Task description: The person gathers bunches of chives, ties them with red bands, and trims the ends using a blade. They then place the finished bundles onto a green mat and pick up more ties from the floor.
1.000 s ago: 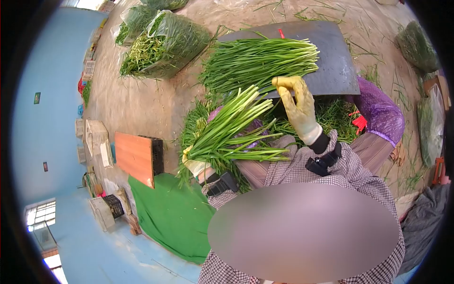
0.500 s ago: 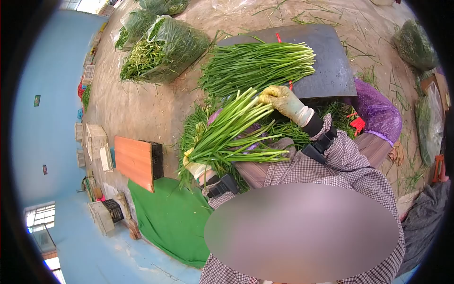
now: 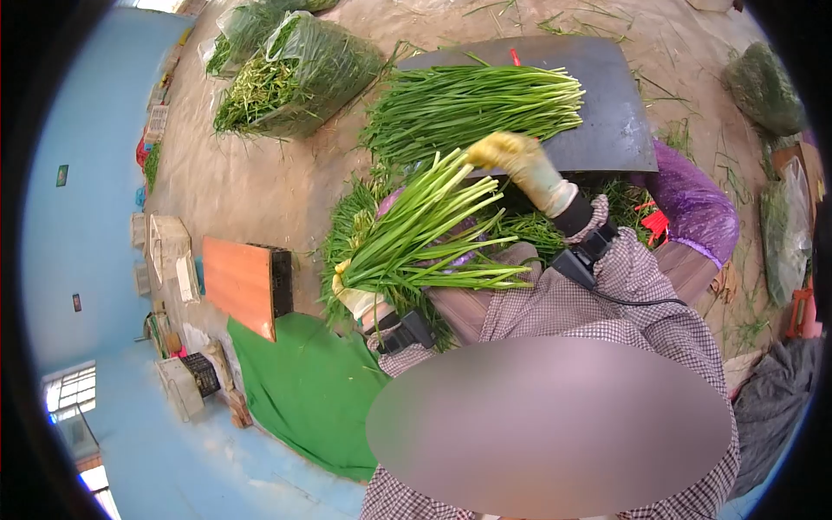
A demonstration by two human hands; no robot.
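My left hand (image 3: pixel 351 293), in a pale yellow-stained glove, is closed around the leafy lower part of a bunch of garlic chives (image 3: pixel 425 238). Their pale stalk ends fan out up and to the right. At the upper stalk ends is my right hand (image 3: pixel 517 165), gloved too and somewhat blurred. Its fingers are curled together; whatever they pinch is hidden. Beyond, a thick pile of garlic chives (image 3: pixel 477 108) lies on a dark board (image 3: pixel 611 130), pale ends to the right. More loose greens (image 3: pixel 533 232) lie below the board, around my lap.
Plastic bags of greens (image 3: pixel 316 78) stand at the upper left, with another bag (image 3: pixel 763 87) at the far right. An orange-topped crate (image 3: pixel 238 286) and a green cloth (image 3: pixel 303 399) are at left. Red strips (image 3: pixel 655 225) lie near my right purple sleeve-like covering (image 3: pixel 693 204).
My right hand has moved slightly up and away from the stalks and is more blurred. The left hand still holds the bunch. The whole view has shifted a little.
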